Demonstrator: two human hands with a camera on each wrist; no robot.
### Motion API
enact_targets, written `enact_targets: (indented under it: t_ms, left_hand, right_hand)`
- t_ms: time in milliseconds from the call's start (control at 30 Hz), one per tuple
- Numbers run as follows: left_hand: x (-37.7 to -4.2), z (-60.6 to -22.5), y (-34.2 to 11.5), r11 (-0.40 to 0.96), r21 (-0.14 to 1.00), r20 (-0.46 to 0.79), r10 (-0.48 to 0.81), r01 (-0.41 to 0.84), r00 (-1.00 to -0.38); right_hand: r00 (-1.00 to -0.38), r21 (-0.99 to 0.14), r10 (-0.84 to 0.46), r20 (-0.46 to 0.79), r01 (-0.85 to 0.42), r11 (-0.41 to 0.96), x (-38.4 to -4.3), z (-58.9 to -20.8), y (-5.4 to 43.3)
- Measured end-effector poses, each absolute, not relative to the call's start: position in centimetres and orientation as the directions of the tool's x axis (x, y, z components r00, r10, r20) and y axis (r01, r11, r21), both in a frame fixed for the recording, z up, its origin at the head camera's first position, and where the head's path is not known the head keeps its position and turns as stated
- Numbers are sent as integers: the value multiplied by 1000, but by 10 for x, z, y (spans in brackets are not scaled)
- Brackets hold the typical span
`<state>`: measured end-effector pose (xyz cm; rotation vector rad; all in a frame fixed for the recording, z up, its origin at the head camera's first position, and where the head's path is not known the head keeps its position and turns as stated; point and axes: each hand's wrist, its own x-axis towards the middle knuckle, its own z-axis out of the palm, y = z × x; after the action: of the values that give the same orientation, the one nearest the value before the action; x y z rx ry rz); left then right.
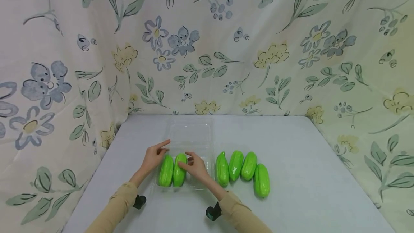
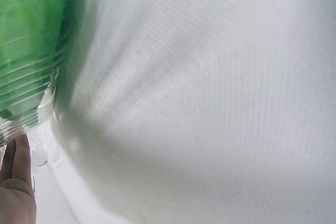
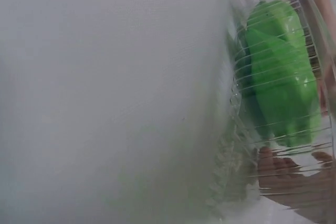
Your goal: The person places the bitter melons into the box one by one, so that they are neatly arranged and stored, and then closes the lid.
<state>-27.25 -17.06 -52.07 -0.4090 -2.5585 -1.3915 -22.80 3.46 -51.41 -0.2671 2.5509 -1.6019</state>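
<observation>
A clear plastic box [image 1: 198, 187] lies open on the white table, its lid [image 1: 190, 132] folded back. Two plump, glossy green cucumber-like vegetables stand side by side in its left part, a left one [image 1: 166, 171] and a second one [image 1: 179, 177]. My right hand [image 1: 196, 167] holds the upper end of the second one, thumb across its front. At the box's left wall is my left hand [image 1: 153, 156], index finger extended by the hinge; the left wrist view shows its straight fingers [image 2: 21, 161] against the ribbed plastic.
Right of the box, several more green vegetables lie in a loose row, among them one with a pointed tip [image 1: 222, 170] and one set lower at the end [image 1: 261, 181]. A floral curtain [image 1: 207, 46] hangs behind and beside the table [image 1: 307, 175].
</observation>
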Motion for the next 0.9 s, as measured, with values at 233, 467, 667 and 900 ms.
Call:
enact_targets:
  t_ms: [233, 467, 667, 900]
  left_hand:
    - [-272, -519, -170, 516, 789, 299, 149, 333, -942]
    - [-272, -519, -169, 515, 790, 302, 145, 332, -942]
    - [-273, -521, -170, 515, 781, 325, 149, 354, -934]
    - [-273, -520, -171, 513, 776, 336, 154, 366, -929]
  right_hand:
    - [-968, -881, -246, 44, -154, 448, -223, -506, 42]
    - [-960, -883, -264, 91, -201, 424, -222, -496, 55]
    - [-933, -874, -340, 118, -260, 409, -220, -482, 73]
    - [-921, -894, -369, 125, -267, 361, -218, -466, 98]
